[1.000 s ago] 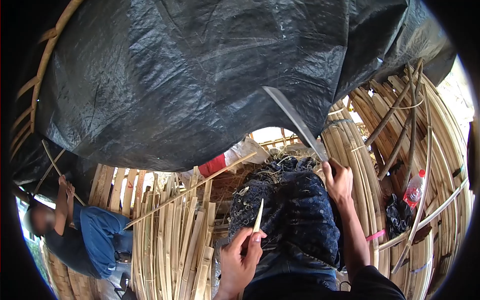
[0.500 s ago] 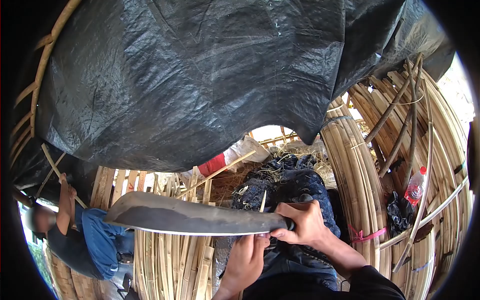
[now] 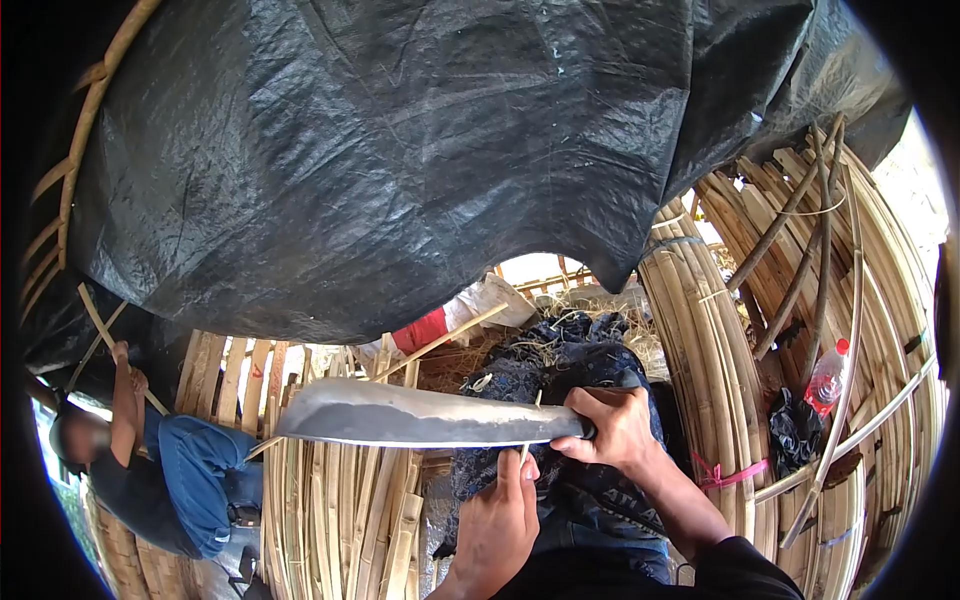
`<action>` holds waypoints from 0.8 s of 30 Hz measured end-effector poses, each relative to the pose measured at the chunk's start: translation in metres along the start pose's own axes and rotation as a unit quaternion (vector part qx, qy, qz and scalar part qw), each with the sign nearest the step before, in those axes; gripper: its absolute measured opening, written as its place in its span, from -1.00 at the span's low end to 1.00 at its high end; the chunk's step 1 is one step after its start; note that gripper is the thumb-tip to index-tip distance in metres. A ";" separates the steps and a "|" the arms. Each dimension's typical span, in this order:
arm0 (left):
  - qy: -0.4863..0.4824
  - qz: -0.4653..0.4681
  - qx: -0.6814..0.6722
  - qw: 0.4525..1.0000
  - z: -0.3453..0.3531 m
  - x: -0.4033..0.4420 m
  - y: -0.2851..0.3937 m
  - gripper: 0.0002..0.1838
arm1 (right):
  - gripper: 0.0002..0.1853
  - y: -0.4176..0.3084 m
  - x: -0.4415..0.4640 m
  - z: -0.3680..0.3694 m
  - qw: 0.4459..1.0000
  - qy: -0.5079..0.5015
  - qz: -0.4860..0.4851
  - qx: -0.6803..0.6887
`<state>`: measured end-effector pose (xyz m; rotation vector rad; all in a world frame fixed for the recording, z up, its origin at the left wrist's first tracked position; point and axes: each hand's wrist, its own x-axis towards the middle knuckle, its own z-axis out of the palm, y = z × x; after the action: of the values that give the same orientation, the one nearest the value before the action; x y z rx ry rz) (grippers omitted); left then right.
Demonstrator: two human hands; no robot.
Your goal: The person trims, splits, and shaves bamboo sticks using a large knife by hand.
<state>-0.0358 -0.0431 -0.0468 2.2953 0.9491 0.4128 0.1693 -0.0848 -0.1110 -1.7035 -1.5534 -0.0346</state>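
Observation:
A broad machete (image 3: 420, 415) lies across the view with its blade pointing left. My right hand (image 3: 615, 428) is wrapped round its dark handle. Just below the blade, my left hand (image 3: 500, 520) pinches a thin pale bamboo sliver (image 3: 525, 456). The sliver passes behind the blade near the handle, and its tip shows above. Under both hands is dark patterned cloth (image 3: 510, 355) over my lap, with fine shavings on it.
Another person (image 3: 115, 440) sits at the left, holding a long stick. Split bamboo strips (image 3: 335, 530) stand beside them. Bamboo bundles (image 3: 700, 350), a plastic bottle (image 3: 827, 380) and a black bag (image 3: 795, 428) are at the right. Black tarp (image 3: 400, 160) hangs ahead.
The machete has swung down from upright to lie across the sliver, then slid right. My right hand has come in close to my left hand, which has shifted slightly right.

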 end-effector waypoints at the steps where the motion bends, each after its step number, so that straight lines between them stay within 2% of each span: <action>1: -0.006 0.002 0.008 1.000 0.002 0.000 0.000 -0.79 | -0.36 0.006 -0.003 0.001 1.000 0.001 -0.007 -0.013; 4: 0.017 0.042 -0.001 0.999 0.015 -0.006 -0.006 -0.80 | -0.33 0.026 -0.017 0.008 1.000 0.003 -0.013 -0.014; 6: 0.095 0.099 0.094 0.986 0.015 -0.015 -0.005 -0.67 | -0.28 0.041 -0.022 0.010 0.997 0.052 -0.056 -0.012; 7: 0.061 0.068 0.032 0.995 0.008 -0.016 -0.003 -0.63 | -0.26 0.055 -0.027 0.013 0.995 0.066 -0.058 -0.051; 8: 0.064 0.069 0.088 0.992 -0.005 -0.019 -0.002 -0.60 | -0.30 0.066 -0.033 0.010 0.994 0.064 0.019 -0.087; 10: -0.025 -0.019 -0.008 0.999 -0.020 -0.030 -0.012 -0.57 | -0.51 0.093 -0.030 0.005 0.964 0.118 0.232 -0.061; 11: -0.018 -0.022 -0.009 1.000 -0.019 -0.036 -0.013 -0.57 | -0.57 0.107 -0.027 0.006 0.947 0.193 0.245 -0.079; 12: 0.003 -0.008 0.029 1.000 -0.017 -0.038 -0.014 -0.60 | -0.53 0.132 -0.037 0.007 0.931 0.190 0.305 -0.059; 14: 0.028 -0.001 0.067 0.997 -0.016 -0.036 -0.014 -0.63 | -0.43 0.138 -0.045 0.011 0.908 0.238 0.333 0.086; 16: 0.025 -0.007 0.008 1.000 -0.016 -0.032 -0.009 -0.70 | -0.31 0.123 -0.051 0.019 0.884 0.259 0.328 0.210; 18: 0.017 -0.001 -0.029 0.999 -0.016 -0.025 -0.001 -0.72 | -0.28 0.092 -0.049 0.016 0.849 0.227 0.361 0.313; 19: 0.017 0.007 -0.059 0.998 -0.018 -0.021 0.003 -0.74 | -0.28 0.086 -0.048 0.020 0.844 0.221 0.341 0.349; 20: 0.016 0.014 -0.087 0.996 -0.019 -0.018 0.005 -0.75 | -0.28 0.076 -0.045 0.022 0.828 0.222 0.328 0.397; 22: 0.019 0.021 -0.103 0.994 -0.019 -0.016 0.007 -0.74 | -0.31 0.060 -0.037 0.017 0.845 0.149 0.283 0.428; 24: 0.024 0.027 -0.122 0.992 -0.021 -0.014 0.009 -0.73 | -0.51 0.034 -0.020 0.007 0.839 0.111 0.278 0.455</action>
<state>-0.0510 -0.0492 -0.0259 2.1011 0.8119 0.5755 0.1895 -0.0948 -0.1438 -1.2176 -0.6416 0.6782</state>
